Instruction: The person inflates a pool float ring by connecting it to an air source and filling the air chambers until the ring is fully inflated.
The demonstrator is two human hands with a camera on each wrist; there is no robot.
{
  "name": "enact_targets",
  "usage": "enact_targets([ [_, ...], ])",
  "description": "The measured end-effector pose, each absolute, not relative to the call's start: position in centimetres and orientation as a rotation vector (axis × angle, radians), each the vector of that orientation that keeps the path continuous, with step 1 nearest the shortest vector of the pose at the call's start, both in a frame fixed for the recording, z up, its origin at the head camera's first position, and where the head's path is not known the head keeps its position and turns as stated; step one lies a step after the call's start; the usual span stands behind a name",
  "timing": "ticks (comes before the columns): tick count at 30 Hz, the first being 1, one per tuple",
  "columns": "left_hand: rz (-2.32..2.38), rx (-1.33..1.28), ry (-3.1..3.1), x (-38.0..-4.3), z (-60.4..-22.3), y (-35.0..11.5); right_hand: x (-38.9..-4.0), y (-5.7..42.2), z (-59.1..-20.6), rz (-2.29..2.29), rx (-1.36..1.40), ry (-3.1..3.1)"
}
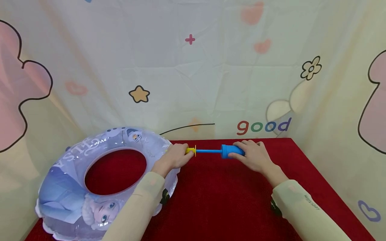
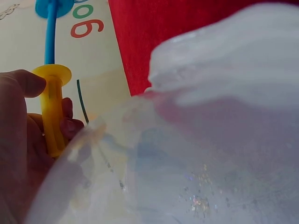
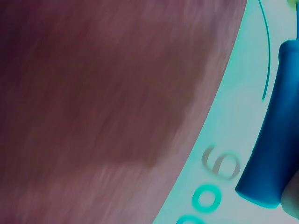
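In front of me a hand pump is held level in both hands above the red cloth. My left hand grips its yellow handle, with the thumb near the flange. My right hand holds the blue barrel; in the right wrist view the barrel shows at the right edge. A length of blue rod stands out between handle and barrel. Left of the pump lies an inflated swim ring with cartoon prints, partly behind my left hand and sleeve.
The red cloth covers the table. Behind it hangs a pale printed curtain, which also closes off both sides. Dark patches show beside both sleeves.
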State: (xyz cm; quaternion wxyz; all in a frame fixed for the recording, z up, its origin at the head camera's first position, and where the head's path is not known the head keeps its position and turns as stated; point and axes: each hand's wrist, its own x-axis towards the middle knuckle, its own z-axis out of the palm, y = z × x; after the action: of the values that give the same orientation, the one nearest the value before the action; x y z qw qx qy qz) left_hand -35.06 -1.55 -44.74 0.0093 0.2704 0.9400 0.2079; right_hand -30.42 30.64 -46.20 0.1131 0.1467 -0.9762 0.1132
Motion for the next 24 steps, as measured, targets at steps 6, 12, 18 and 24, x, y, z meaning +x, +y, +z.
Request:
enact_targets([
  [6,0.647,0.821,2.924,-34.8,-44.4,-1.6,-31.0,24.9,-46.2,0.320,0.443,-2.843],
  [12,0.660,0.786,2.912,-34.7,-44.7,-1.6,-31.2,22.1,-46.3,0.311,0.459,-2.844],
  [18,0.659,0.809,2.935,-34.6,-44.9,-1.6,-31.1,23.8,-45.7,0.306,0.446,-2.871],
  [24,0.658,0.842,2.971,-34.5,-44.9,-1.9,-30.8,27.6,-45.6,0.322,0.455,-2.864],
])
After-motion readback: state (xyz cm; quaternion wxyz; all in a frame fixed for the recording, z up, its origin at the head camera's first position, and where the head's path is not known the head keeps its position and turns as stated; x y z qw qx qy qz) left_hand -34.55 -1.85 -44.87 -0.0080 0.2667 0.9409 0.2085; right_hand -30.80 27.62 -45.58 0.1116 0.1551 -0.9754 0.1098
